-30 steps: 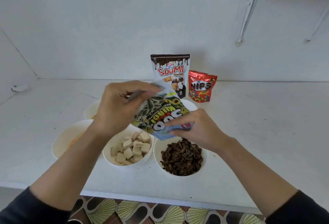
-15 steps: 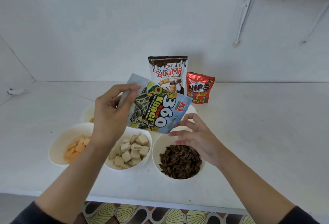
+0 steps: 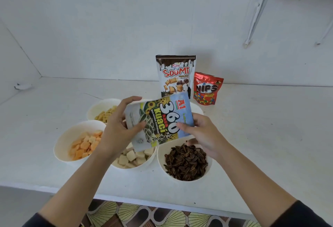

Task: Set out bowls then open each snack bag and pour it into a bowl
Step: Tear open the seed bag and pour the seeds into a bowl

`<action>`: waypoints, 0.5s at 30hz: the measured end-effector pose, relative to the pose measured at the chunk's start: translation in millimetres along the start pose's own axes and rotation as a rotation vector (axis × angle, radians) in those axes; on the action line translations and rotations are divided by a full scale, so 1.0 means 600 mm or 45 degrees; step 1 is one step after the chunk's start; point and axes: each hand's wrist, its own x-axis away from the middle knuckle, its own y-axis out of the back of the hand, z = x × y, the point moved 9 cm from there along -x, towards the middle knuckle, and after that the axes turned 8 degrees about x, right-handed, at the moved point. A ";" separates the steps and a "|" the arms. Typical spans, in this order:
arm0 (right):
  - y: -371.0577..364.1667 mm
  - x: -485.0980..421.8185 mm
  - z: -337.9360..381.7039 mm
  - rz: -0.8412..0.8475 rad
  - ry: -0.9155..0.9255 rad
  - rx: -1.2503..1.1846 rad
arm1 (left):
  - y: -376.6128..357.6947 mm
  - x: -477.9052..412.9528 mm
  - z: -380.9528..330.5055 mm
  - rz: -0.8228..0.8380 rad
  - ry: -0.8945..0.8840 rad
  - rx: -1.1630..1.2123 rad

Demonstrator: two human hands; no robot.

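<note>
While I hold the sunflower seed bag (image 3: 162, 124) in the air over the cluster of bowls, my left hand (image 3: 117, 131) grips its nine o'clock edge, thumb on the printed face and fingers behind. My right hand (image 3: 201, 134) pinches the edge at four o'clock. The bag lies sideways and looks flat. I cannot tell which end is open.

Directly under my right hand, at five o'clock of the bag, the seed bowl (image 3: 161, 161) is heaped with dark seeds, so I judge this pour finished. The wafer bowl (image 3: 144, 166) sits at six o'clock, just beside it.

The Soomi bag (image 3: 175, 75) stands upright at twelve o'clock, with the Nips bag (image 3: 207, 89) beside it at one o'clock, both apparently sealed. A far bowl (image 3: 197, 108) peeks out behind the seed bag, its contents hidden. Next I should probably put this bag aside, clear of the bowls, and reach for the Soomi bag.
</note>
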 end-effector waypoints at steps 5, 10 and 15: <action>0.017 -0.011 0.043 -0.108 0.182 0.139 | 0.016 0.000 0.029 0.065 0.101 -0.016; 0.012 -0.027 0.076 -0.319 0.217 -0.145 | 0.031 0.013 0.022 0.044 0.069 -0.102; -0.052 -0.058 0.152 -0.290 0.437 -0.052 | 0.093 0.018 0.000 -0.037 0.032 -0.369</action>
